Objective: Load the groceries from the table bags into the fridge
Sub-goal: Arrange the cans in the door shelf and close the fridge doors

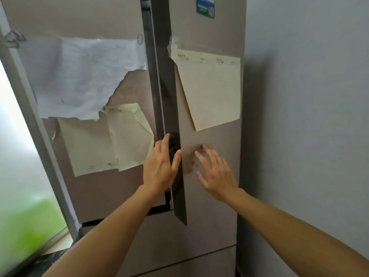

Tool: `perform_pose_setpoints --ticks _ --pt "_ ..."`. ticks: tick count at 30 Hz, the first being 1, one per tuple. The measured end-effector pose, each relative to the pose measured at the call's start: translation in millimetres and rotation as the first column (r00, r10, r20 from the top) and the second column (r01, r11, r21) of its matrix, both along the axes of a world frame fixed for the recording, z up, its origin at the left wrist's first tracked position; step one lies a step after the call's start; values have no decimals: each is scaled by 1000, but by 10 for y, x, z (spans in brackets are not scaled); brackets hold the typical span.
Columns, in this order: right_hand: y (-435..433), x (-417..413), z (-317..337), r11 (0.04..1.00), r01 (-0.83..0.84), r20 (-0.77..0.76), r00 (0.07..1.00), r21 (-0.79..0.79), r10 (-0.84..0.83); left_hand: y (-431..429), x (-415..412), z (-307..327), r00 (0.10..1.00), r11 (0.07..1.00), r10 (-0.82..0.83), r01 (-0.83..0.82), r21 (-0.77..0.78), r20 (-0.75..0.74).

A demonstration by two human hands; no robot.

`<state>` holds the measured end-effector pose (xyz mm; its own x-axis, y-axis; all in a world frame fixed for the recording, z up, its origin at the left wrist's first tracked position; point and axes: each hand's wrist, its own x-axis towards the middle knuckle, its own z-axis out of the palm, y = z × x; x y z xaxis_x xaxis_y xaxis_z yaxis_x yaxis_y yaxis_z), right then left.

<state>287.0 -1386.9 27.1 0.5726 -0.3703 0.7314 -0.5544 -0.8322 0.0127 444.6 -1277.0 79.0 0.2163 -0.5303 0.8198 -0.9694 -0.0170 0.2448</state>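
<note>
A tall brown-beige fridge (209, 226) with two upper doors fills the view. The right upper door (211, 33) stands slightly ajar, its dark edge (169, 108) sticking out past the left upper door (83, 17). My left hand (160, 166) lies against that dark edge, fingers straight and apart, thumb on the door's front. My right hand (216, 172) is spread flat on or just above the right door's front, holding nothing. No groceries or bags are in view.
Yellowish paper sheets (213, 90) and a torn white sheet (79, 76) are stuck on the doors. A grey wall (309, 116) stands close on the right. A bright window with a metal frame (36, 136) is at the left. Lower drawers (169, 240) sit below.
</note>
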Motion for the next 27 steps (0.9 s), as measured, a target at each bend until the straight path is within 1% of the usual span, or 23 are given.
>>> perform_pose_setpoints --ticks 2,4,6,8,13,16,21,23,25,27 --pt "-156 165 -53 999 -21 -22 1000 -36 20 -127 174 -120 990 995 87 -91 35 111" --pt "-319 316 -152 995 -33 -37 999 -92 30 -235 352 -256 966 978 186 -201 65 179" --pt "-465 462 -245 989 -41 -35 999 -145 36 -321 521 -370 930 955 271 -291 50 248" --pt "-594 594 -322 980 -38 -9 999 -197 37 -407 663 -447 896 941 316 -339 21 313" --pt "-914 823 -473 944 -18 7 1000 -330 21 -645 865 -578 837 920 380 -386 -68 395" --pt "-1025 946 -525 940 3 5 1000 -341 -1 -739 968 -710 802 912 399 -398 -101 444" --pt "-1146 1005 -607 917 8 16 1000 -398 -2 -853 1102 -805 771 911 408 -376 -167 488" --pt "-1136 1009 -575 918 17 28 1000 -395 -7 -888 1145 -826 776 915 403 -348 -202 486" --pt "-1014 964 -566 940 -35 26 999 -338 46 -878 1149 -816 764 911 412 -346 -223 497" --pt "-878 868 -472 964 -108 41 992 -243 121 -888 1164 -844 751 908 419 -337 -248 510"
